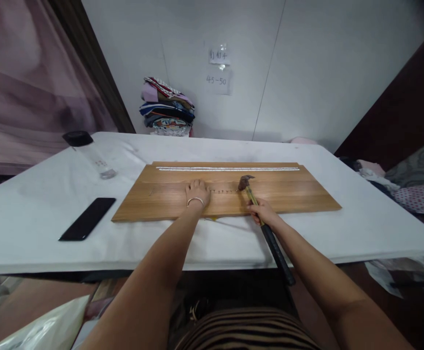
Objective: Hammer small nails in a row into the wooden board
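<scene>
A brown wooden board (288,197) lies lengthwise in front of me. Flat on its surface rests my left hand (198,191), open, with a bracelet at the wrist. From beside that hand a row of small nails (223,191) runs to the right, standing up from the wood. My right hand (262,212) is wrapped around the yellow shaft of a claw hammer (275,250). The hammer's rusty head is at the right end of the nail row; whether it touches a nail I cannot tell. Its black grip points back toward me.
Two white strips (230,168) run along the board's far part. On the white table (132,253) lie a black phone (87,219) and a clear bottle with a dark lid (91,153), tipped over. Folded cloth (168,108) is stacked by the wall, below paper notes (219,81).
</scene>
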The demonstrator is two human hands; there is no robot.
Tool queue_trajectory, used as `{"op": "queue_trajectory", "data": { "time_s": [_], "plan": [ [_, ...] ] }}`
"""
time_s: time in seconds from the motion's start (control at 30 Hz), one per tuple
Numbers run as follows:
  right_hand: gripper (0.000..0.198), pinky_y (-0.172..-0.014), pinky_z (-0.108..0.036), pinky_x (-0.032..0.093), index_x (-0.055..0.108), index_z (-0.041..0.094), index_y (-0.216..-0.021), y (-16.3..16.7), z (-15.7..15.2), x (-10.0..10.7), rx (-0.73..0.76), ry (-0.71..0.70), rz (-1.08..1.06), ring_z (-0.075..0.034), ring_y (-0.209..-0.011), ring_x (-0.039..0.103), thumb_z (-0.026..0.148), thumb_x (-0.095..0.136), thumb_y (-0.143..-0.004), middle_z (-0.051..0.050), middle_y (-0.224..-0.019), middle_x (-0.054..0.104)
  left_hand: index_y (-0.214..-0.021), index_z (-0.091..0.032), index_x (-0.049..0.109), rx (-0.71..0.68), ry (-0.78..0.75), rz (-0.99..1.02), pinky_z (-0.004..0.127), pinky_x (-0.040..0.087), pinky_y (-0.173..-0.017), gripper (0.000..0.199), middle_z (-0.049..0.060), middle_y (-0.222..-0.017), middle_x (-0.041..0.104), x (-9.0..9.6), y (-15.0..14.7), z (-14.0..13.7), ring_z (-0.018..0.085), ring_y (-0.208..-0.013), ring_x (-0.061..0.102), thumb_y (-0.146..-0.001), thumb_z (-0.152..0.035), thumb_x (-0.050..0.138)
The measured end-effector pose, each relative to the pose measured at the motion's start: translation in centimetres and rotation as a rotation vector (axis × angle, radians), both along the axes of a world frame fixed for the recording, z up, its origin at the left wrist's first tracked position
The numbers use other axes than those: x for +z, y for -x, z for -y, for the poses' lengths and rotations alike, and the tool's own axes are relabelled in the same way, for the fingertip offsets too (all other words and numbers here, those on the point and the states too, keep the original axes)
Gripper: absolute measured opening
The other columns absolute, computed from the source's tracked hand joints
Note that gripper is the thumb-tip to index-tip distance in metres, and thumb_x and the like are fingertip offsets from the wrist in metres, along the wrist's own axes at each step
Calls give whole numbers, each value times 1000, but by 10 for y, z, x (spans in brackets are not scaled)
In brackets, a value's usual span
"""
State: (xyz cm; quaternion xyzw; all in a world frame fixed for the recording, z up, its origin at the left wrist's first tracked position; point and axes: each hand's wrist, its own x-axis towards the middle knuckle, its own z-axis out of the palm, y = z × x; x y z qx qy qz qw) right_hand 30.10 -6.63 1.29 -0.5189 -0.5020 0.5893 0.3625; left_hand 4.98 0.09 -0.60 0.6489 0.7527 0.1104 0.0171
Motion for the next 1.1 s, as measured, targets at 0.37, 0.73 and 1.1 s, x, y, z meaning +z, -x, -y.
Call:
{"op": "queue_trajectory", "data": {
  "time_s": [0.37, 0.73, 1.1],
  "plan": [
    [38, -29, -23, 27, 46, 25, -88, 0, -2, -1, 20, 3, 19, -10, -28, 33, 39, 62, -57, 14, -38, 40, -129, -14, 62, -3, -4, 5, 46, 35, -111, 47, 17, -143, 58, -1, 0, -1, 30, -134, 48, -98, -34, 34],
    [36, -29, -23, 27, 46, 25, -89, -2, -2, -2, 15, 9, 21, -10, -29, 35, 37, 63, -59, 14, -42, 41, -127, -15, 63, 4, 0, 2, 46, 35, -111, 45, 17, -143, 58, -1, -1, -1, 30, -134, 48, -98, -34, 34],
    [37, -29, -23, 28, 46, 25, -87, -2, -2, -4, 17, -10, 36, -10, -27, 34, 40, 63, -58, 14, -38, 39, -128, -16, 62, -1, 0, 19, 47, 36, -110, 46, 17, -144, 57, -1, -1, -1, 30, -134, 48, -98, -35, 34]
  ]
}}
